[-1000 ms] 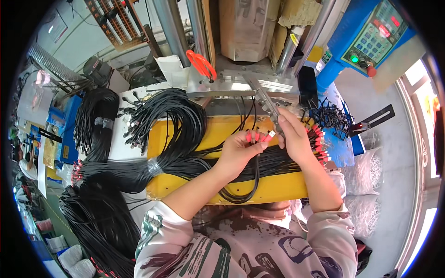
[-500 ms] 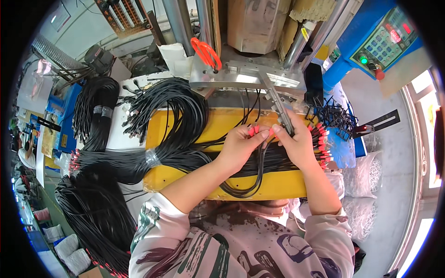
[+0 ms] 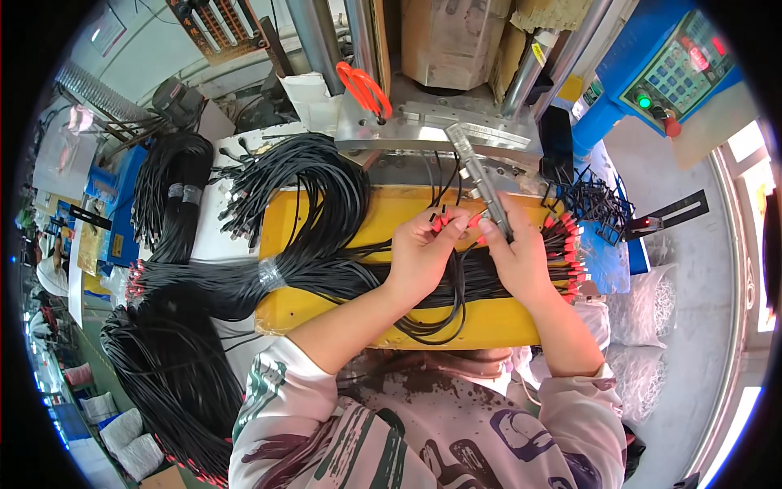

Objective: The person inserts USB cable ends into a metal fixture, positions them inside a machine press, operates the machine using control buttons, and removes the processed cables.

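Note:
My left hand [image 3: 419, 257] is closed on several black cables with red ends [image 3: 440, 218], which stick up between thumb and fingers. Their black lengths loop down below the hands over the yellow board [image 3: 318, 306]. In my right hand [image 3: 523, 259] is a narrow metal bar with notches [image 3: 479, 175], tilted up and to the left. The right thumb and fingertips sit at its lower end, close to a red cable end [image 3: 475, 221] between the hands. Whether the bar holds that end cannot be seen. More red-ended cables [image 3: 574, 257] lie just right of my right hand.
A press with a metal plate [image 3: 407, 130] and upright posts stands behind the board. Big black cable bundles [image 3: 326, 191] lie to the left, one tied with clear wrap [image 3: 270, 275]. Small black parts [image 3: 599, 208] are heaped at right, below a blue control panel [image 3: 680, 69].
The bar's upper end has swung slightly left and its face has turned more toward me. My left hand has tilted, and the red ends in it are spread further apart.

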A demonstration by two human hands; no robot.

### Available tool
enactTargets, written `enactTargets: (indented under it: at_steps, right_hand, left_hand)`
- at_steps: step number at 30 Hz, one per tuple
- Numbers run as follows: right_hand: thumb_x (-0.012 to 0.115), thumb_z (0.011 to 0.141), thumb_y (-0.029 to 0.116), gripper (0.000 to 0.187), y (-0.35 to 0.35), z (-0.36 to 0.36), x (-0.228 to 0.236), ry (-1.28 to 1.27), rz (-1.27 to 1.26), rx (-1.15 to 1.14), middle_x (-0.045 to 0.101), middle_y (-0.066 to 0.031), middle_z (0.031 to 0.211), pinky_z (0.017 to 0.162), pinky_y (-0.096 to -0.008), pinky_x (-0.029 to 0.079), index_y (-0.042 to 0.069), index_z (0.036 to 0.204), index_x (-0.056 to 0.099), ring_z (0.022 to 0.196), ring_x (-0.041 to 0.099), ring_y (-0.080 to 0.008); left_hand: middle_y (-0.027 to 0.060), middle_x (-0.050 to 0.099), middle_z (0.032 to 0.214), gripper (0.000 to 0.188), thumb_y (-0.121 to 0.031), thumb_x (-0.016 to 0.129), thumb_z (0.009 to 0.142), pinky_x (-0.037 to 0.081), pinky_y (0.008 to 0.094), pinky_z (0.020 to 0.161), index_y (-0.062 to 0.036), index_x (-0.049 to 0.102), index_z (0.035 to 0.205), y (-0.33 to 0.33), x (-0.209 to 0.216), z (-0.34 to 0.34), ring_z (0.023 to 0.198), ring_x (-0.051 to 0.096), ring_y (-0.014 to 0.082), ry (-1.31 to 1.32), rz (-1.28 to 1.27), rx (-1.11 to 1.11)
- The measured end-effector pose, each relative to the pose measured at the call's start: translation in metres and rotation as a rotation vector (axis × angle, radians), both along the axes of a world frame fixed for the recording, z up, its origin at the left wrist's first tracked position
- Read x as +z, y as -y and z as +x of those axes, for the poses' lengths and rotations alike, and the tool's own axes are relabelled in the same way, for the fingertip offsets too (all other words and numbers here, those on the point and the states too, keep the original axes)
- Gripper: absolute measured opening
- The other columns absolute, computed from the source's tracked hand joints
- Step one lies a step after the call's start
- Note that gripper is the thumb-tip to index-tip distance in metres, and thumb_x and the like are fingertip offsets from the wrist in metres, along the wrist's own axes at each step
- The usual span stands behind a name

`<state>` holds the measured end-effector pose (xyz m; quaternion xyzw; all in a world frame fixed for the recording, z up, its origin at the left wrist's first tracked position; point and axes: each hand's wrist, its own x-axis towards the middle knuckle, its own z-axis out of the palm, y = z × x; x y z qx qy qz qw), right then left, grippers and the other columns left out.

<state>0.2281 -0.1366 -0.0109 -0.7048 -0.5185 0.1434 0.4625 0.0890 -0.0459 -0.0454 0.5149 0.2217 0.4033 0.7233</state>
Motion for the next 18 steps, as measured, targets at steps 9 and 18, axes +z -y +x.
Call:
enactTargets:
  at_steps: [9, 18]
  right_hand:
    - [0.069, 0.097, 0.018, 0.046, 0.006, 0.011, -0.001, -0.412, -0.061, 0.006, 0.062, -0.0013, 0.088, 0.074, -0.0257, 0.048, -0.001, 0.137, 0.055, 0.077, 0.057, -0.0101]
    - [0.074, 0.092, 0.019, 0.047, 0.005, 0.011, 0.008, -0.008, -0.125, -0.007, 0.069, -0.0072, 0.097, 0.079, -0.0279, 0.051, 0.002, 0.133, 0.059, 0.084, 0.065, -0.0145]
  left_hand:
    - [0.0029, 0.070, 0.090, 0.017, -0.017, 0.067, 0.099, 0.053, 0.0249, 0.078, -0.0023, 0.070, 0.108, -0.008, 0.034, -0.006, 0.082, 0.065, 0.0111, 0.167, -0.659, -0.318]
    - [-0.0050, 0.058, 0.073, 0.019, -0.017, 0.070, 0.098, 0.038, 0.0224, 0.059, -0.0014, 0.071, 0.087, -0.021, 0.002, -0.013, 0.065, 0.046, 0.0032, -0.181, 0.002, -0.265]
